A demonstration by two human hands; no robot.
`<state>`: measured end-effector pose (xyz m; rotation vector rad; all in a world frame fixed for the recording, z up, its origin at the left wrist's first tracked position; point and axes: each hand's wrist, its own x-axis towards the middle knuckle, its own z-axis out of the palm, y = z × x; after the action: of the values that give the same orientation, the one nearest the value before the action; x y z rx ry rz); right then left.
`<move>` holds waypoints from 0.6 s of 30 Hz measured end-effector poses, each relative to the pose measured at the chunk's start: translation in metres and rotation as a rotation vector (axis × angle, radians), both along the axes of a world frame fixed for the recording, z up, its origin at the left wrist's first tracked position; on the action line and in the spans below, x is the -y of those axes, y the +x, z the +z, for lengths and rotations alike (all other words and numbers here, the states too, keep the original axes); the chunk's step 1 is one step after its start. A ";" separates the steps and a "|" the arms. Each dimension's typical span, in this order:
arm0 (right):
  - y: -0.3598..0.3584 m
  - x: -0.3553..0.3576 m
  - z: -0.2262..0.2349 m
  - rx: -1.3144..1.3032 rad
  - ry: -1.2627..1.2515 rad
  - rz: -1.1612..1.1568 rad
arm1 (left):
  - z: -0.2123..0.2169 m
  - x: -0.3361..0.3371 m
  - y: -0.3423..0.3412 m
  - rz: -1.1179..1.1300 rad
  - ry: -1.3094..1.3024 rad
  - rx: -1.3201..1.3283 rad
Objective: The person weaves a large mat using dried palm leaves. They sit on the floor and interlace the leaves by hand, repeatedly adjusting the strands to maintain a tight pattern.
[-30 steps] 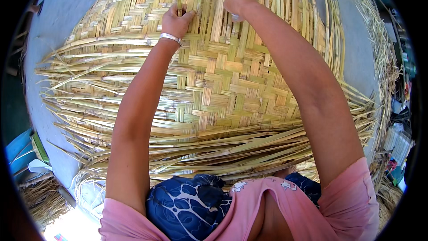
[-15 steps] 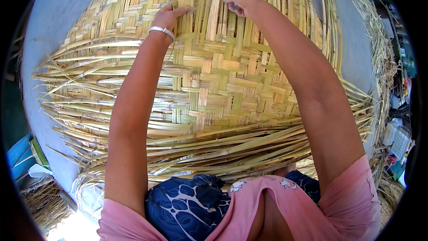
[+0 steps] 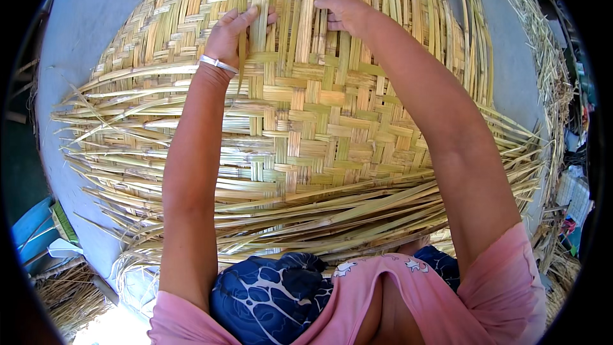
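Under both my hands lies a large mat (image 3: 332,108) woven from flat yellow-green reed strips. At its far part, my left hand (image 3: 225,39), with a pale band on the wrist, is closed on a reed strip (image 3: 260,19) whose end stands up from the weave. A thin greener strip (image 3: 242,0) passes upright across the same hand. To the right, my right hand (image 3: 346,14) pinches a lengthwise strip between thumb and fingers; the fingertips are partly hidden. Between the hands, several loose lengthwise strips (image 3: 306,13) run to the far edge.
Long unwoven strips (image 3: 332,217) lie crosswise at the near side, close to my body. Loose strip ends (image 3: 96,115) stick out at the left. Grey floor (image 3: 70,45) surrounds the mat. Straw-like scraps (image 3: 543,57) lie along the right, and a blue object (image 3: 32,227) stands at lower left.
My left hand has shifted slightly left and nearer, and a reed strip end now shows raised in its fingers. My right hand has moved a little nearer and left.
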<state>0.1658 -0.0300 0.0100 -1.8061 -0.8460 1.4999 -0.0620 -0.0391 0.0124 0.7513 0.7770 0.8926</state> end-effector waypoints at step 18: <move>0.011 -0.018 0.042 -1.167 0.271 0.120 | -0.005 -0.035 -0.011 -0.246 -0.354 -0.004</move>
<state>0.1773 -0.0122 0.0524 -0.4708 -0.4902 1.9967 -0.0726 -0.0038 0.0078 0.5206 0.7995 0.5131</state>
